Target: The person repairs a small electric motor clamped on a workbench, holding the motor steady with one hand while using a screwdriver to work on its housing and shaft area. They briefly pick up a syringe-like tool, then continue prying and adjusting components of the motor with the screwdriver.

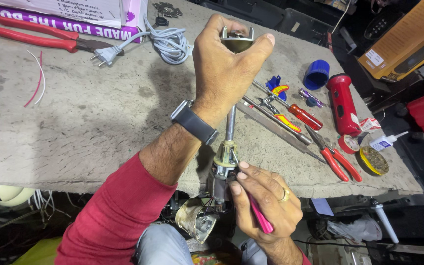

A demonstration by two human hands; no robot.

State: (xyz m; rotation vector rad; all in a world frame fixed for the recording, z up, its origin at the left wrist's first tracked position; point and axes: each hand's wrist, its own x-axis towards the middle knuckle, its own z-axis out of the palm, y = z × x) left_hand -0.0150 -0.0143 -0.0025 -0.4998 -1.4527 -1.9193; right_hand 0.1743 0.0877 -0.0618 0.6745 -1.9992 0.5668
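Observation:
My left hand (224, 64) grips the top end of a metal shaft assembly (230, 122), closed around its metal blade-guard head (237, 40). The shaft stands nearly upright over the near edge of the bench. My right hand (266, 201) holds a pink-handled tool (260, 218), whose tip meets the cream collar and small motor (224, 164) at the shaft's lower end. A dark watch sits on my left wrist, a ring on my right hand.
The concrete bench (99, 122) carries red pliers (35, 39), a white cable with plug (163, 44), screwdrivers (290, 115), small red cutters (337, 159), a red torch (343, 103), a blue cap (316, 73), tape, a glue bottle (384, 142) and a tin. A worn housing part (195, 221) lies below the edge.

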